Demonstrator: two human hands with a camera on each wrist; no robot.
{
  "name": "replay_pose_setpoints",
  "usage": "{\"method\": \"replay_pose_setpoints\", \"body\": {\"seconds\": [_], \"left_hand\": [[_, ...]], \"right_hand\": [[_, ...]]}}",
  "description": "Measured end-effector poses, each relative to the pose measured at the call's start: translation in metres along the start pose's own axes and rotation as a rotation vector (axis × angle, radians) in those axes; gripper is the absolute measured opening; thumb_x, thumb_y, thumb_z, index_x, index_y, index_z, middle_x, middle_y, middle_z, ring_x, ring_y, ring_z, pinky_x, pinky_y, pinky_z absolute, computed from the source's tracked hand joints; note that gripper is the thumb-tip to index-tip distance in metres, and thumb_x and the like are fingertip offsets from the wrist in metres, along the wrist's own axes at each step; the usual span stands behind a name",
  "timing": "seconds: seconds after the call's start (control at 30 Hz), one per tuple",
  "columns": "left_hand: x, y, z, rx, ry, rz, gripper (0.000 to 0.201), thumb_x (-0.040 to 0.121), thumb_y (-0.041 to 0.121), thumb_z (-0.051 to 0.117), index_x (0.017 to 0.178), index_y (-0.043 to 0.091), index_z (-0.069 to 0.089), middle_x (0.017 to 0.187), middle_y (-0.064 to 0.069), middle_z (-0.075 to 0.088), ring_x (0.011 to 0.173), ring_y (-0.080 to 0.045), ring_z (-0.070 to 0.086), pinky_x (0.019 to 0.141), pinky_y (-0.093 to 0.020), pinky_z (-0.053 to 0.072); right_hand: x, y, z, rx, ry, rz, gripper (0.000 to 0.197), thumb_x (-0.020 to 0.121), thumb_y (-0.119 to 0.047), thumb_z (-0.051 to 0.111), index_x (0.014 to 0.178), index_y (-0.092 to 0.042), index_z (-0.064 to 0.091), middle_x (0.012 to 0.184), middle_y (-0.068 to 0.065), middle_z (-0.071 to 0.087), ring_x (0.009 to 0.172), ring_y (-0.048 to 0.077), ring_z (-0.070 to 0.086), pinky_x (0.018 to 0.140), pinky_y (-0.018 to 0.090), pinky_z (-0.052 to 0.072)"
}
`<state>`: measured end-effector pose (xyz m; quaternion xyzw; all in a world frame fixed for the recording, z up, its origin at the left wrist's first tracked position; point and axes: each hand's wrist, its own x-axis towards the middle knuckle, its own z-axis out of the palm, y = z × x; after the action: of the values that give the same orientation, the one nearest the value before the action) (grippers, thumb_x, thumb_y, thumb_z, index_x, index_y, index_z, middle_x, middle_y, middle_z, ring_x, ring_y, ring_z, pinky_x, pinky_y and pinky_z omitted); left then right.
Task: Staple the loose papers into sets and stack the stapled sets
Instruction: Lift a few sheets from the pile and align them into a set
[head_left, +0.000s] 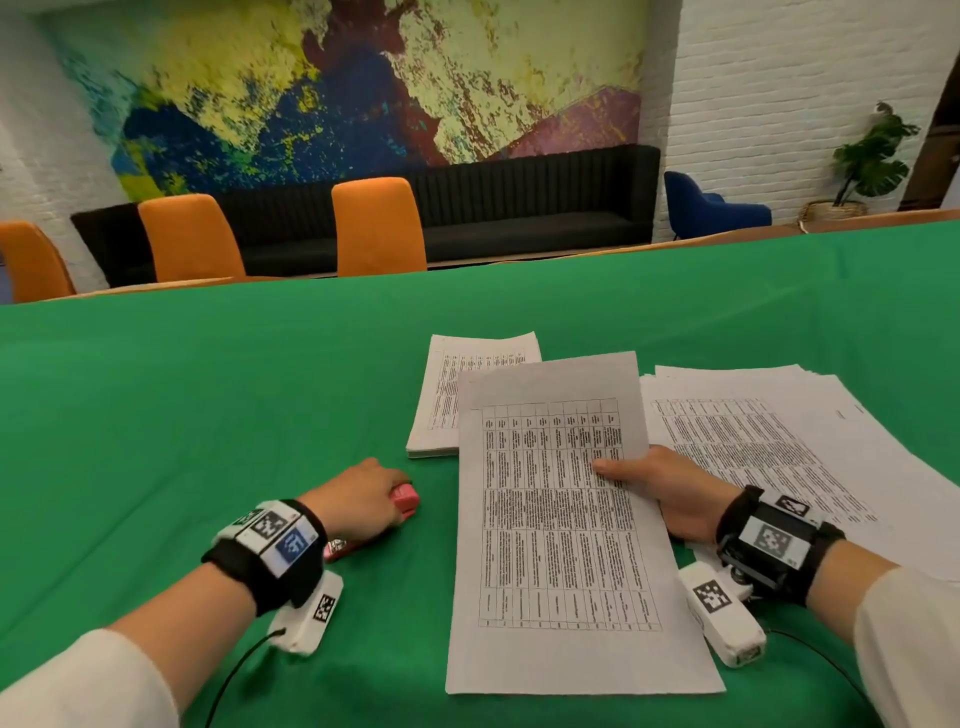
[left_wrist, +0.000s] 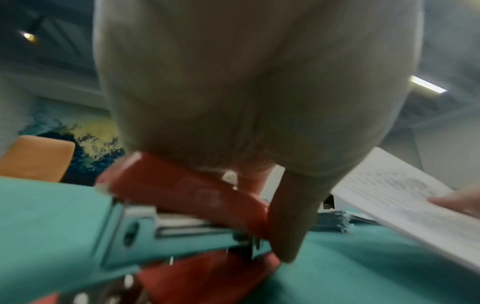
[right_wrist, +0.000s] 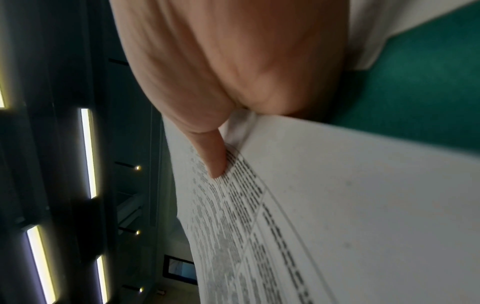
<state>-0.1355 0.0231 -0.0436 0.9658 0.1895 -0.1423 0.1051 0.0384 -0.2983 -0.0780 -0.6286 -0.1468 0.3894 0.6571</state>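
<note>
Loose cream-white long sleeves (head_left: 88, 680) are worn on both arms. Each wrist is wrapped by a black strap (head_left: 270, 566) carrying white blocks printed with black square markers (head_left: 711, 595); thin black cables (head_left: 234, 675) are attached.

A table covered in a green cloth (head_left: 208, 389) is seen. Laid on it are a neat stack of printed papers (head_left: 441, 410) toward the far middle, a looser spread pile of sheets (head_left: 779, 441) off to the right, and a red stapler (head_left: 406, 500) nearer the left.
</note>
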Motion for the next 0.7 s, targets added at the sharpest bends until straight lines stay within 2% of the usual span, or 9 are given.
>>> {"method": "replay_pose_setpoints", "body": {"seconds": [0.07,0.1,0.17,0.23,0.3,0.37,0.47,0.6,0.7], "left_hand": [[-0.001,-0.001,0.000,-0.024,0.075,0.033,0.036,0.095,0.032,0.067,0.130,0.026,0.063,0.127,-0.005,0.059,0.110,-0.024,0.061,0.088,-0.030,0.047],[-0.003,0.001,-0.002,-0.143,0.160,0.063,0.046,0.096,0.036,0.069,0.139,0.023,0.061,0.131,-0.003,0.061,0.115,-0.021,0.062,0.095,-0.031,0.048],[-0.009,0.011,-0.006,-0.607,0.284,0.118,0.050,0.097,0.040,0.071,0.142,0.021,0.061,0.128,0.003,0.069,0.115,-0.014,0.066,0.106,-0.034,0.050],[-0.014,0.026,-0.005,-1.055,0.197,0.168,0.042,0.100,0.033,0.068,0.138,0.018,0.061,0.122,0.001,0.075,0.112,-0.016,0.072,0.106,-0.045,0.053],[-0.018,0.039,-0.002,-1.262,0.084,0.218,0.035,0.101,0.019,0.066,0.135,0.014,0.060,0.122,-0.006,0.076,0.112,-0.026,0.074,0.100,-0.050,0.057],[-0.018,0.047,-0.002,-1.272,0.119,0.251,0.036,0.099,0.006,0.066,0.134,0.011,0.060,0.122,-0.009,0.076,0.110,-0.029,0.074,0.096,-0.050,0.059],[-0.004,0.051,-0.018,-1.245,0.275,0.187,0.032,0.099,0.004,0.064,0.129,0.014,0.062,0.120,-0.006,0.076,0.102,-0.026,0.077,0.090,-0.049,0.062],[0.039,0.043,-0.050,-1.197,0.433,0.081,0.026,0.097,0.005,0.067,0.121,0.016,0.064,0.119,-0.007,0.074,0.102,-0.029,0.074,0.095,-0.054,0.059],[0.076,0.032,-0.067,-1.174,0.474,0.002,0.026,0.099,0.001,0.063,0.123,0.009,0.063,0.122,-0.013,0.071,0.107,-0.034,0.071,0.099,-0.054,0.057]], "right_hand": [[0.000,-0.003,0.002,0.006,0.009,0.004,0.047,0.090,-0.020,0.069,0.132,-0.001,0.061,0.124,0.024,0.071,0.116,0.045,0.068,0.107,0.063,0.049],[0.000,-0.006,0.004,0.004,0.007,-0.004,0.048,0.089,-0.020,0.068,0.132,-0.002,0.061,0.124,0.024,0.072,0.116,0.044,0.068,0.106,0.062,0.049],[-0.002,-0.018,0.011,-0.002,0.002,-0.034,0.048,0.088,-0.020,0.067,0.132,-0.004,0.061,0.124,0.022,0.072,0.112,0.041,0.071,0.099,0.057,0.054],[-0.001,-0.035,0.018,0.037,-0.004,-0.085,0.048,0.087,-0.019,0.066,0.133,-0.006,0.061,0.125,0.020,0.072,0.111,0.038,0.071,0.094,0.054,0.058],[0.003,-0.054,0.023,0.101,-0.040,-0.138,0.042,0.091,-0.017,0.063,0.132,-0.009,0.063,0.126,0.018,0.072,0.109,0.036,0.071,0.095,0.054,0.059],[0.010,-0.074,0.028,0.132,-0.050,-0.166,0.034,0.098,-0.015,0.059,0.131,-0.009,0.064,0.127,0.017,0.072,0.108,0.034,0.072,0.097,0.054,0.058],[0.026,-0.104,0.035,0.123,0.019,-0.209,0.029,0.103,-0.013,0.057,0.131,-0.008,0.063,0.123,0.015,0.074,0.104,0.032,0.074,0.086,0.050,0.063],[0.048,-0.112,0.046,-0.052,0.103,-0.190,0.027,0.102,-0.016,0.063,0.128,-0.011,0.065,0.118,0.010,0.077,0.101,0.028,0.075,0.079,0.043,0.063],[0.063,-0.094,0.052,-0.218,0.118,-0.090,0.020,0.099,-0.006,0.065,0.119,-0.007,0.067,0.117,0.011,0.076,0.101,0.031,0.075,0.069,0.039,0.065]]}}
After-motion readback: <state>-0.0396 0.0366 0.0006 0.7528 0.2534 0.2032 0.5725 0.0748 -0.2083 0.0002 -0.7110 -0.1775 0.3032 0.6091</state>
